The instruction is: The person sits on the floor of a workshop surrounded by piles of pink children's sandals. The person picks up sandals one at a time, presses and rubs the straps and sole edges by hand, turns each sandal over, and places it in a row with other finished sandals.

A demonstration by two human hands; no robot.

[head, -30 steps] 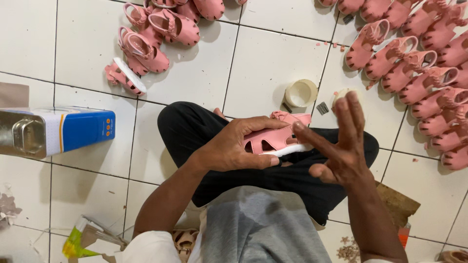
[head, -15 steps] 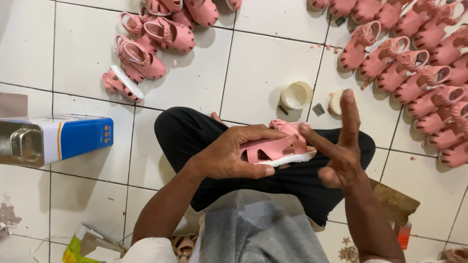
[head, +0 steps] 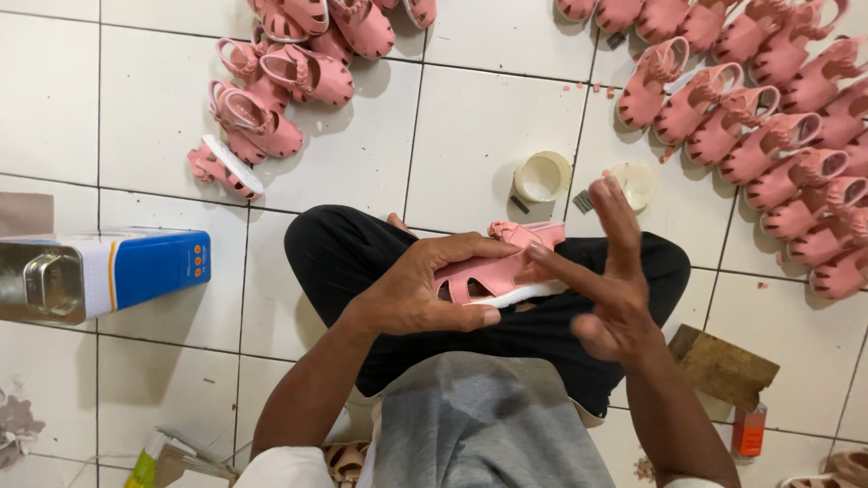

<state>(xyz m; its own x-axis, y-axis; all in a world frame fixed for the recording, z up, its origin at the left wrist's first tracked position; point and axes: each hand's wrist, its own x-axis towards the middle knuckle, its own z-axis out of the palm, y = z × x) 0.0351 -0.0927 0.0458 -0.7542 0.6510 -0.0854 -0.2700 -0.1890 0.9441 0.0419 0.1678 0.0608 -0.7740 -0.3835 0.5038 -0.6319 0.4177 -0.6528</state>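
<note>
pink moulded-rubber child's sandal with a white sole edge [head: 495, 267]: matte, smooth, strap openings cut through the upper. held over the person's lap, above the black trousers [head: 362, 262]. its long axis runs roughly left to right, tilting slightly upward toward the right; which end is the toe cannot be told.

left hand [head: 425, 289]: clamped on the sandal, fingers curled over its upper, thumb under the white edge.

right hand [head: 615, 280]: to the right of the sandal, fingers spread and straight, holding nothing; one fingertip reaches the sandal's right end, contact uncertain.

two round cream-coloured shallow lids [head: 542, 176]: on the white glazed floor tiles [head: 479, 117] just beyond the sandal.

rows of matching pink sandals [head: 768, 136]: beyond and right of the held sandal, laid side by side.

loose heap of pink sandals [head: 271, 90]: beyond and left of it.

blue-and-white rectangular metal can lying on its side [head: 99, 271]: well left of the sandal.

brown flat wooden block [head: 723, 366]: right of and nearer than the sandal.
</note>
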